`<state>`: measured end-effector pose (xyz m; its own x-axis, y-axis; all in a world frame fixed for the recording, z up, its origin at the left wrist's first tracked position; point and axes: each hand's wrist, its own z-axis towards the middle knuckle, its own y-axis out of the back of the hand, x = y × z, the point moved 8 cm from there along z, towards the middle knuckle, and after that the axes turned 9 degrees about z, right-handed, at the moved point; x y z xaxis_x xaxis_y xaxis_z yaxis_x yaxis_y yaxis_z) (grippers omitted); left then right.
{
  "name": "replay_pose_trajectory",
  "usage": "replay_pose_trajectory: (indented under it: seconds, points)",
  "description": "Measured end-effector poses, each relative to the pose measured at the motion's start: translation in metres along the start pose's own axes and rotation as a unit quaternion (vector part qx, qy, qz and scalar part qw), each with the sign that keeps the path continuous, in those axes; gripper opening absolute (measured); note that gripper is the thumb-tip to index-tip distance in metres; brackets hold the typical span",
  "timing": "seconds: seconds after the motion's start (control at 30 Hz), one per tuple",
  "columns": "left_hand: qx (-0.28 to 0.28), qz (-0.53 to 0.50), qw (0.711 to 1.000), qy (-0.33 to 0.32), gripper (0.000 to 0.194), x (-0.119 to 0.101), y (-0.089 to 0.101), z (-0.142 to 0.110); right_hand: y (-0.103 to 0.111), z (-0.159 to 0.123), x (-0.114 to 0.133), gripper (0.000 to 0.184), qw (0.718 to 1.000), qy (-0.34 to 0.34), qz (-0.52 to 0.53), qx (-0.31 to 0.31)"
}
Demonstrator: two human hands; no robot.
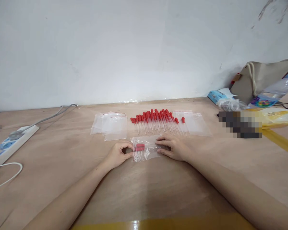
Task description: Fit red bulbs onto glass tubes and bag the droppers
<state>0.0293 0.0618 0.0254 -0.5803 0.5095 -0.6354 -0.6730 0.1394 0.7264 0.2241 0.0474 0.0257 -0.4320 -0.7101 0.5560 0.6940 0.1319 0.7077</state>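
Note:
A small clear plastic bag [146,147] lies on the wooden table [144,188] with red-capped droppers inside it. My left hand [118,154] pinches the bag's left end, fingers curled. My right hand [173,147] presses on the bag's right end, fingers together and fairly flat. Just behind the bag lies a row of several glass droppers with red bulbs [158,120]. One more dropper [183,120] rests a little apart on the right.
A pile of empty clear bags [110,125] sits behind and left of my hands, another clear bag [194,123] behind right. A power strip [13,140] with cables lies at the far left. A canvas bag [261,78], tissue pack [217,95] and packets crowd the far right.

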Motion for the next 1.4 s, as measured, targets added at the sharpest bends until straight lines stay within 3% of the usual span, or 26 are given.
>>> replay_pose_trajectory:
  seconds: [0.37,0.47,0.57,0.67,0.77,0.9,1.0,1.27,1.4]
  points:
    - [0.064,-0.007,0.998,-0.011,0.011,-0.011,-0.008,0.000,0.004,-0.003,-0.003,0.034,1.000,-0.008,-0.005,-0.004]
    - [0.067,-0.033,0.997,0.000,0.012,-0.005,0.000,0.001,0.005,-0.004,-0.003,0.034,1.000,-0.005,-0.006,-0.001]
    - [0.093,-0.066,0.992,0.051,0.016,0.011,0.009,0.011,0.006,-0.004,-0.003,0.033,1.000,0.000,-0.007,-0.006]
    - [0.036,-0.043,0.994,0.092,0.020,0.027,0.023,0.039,0.005,-0.003,-0.003,0.033,1.000,0.000,-0.008,-0.001]
    - [-0.044,0.032,0.995,0.085,0.022,0.027,0.024,0.083,0.005,-0.002,-0.002,0.033,1.000,0.001,-0.006,0.001]
    - [-0.103,0.082,0.988,0.081,0.030,0.018,0.007,0.140,0.006,-0.002,0.000,0.032,1.000,0.009,0.004,-0.003]
    - [-0.134,0.085,0.982,0.102,0.031,0.019,-0.001,0.164,0.006,-0.001,0.000,0.032,1.000,0.009,0.004,-0.005]
    - [-0.155,-0.004,0.975,0.158,0.012,0.031,-0.008,0.173,0.006,-0.001,0.000,0.031,1.000,0.005,-0.012,0.000]
    - [-0.159,-0.085,0.972,0.148,0.018,0.028,0.009,0.157,0.006,-0.001,0.000,0.032,1.000,0.005,-0.017,0.001]
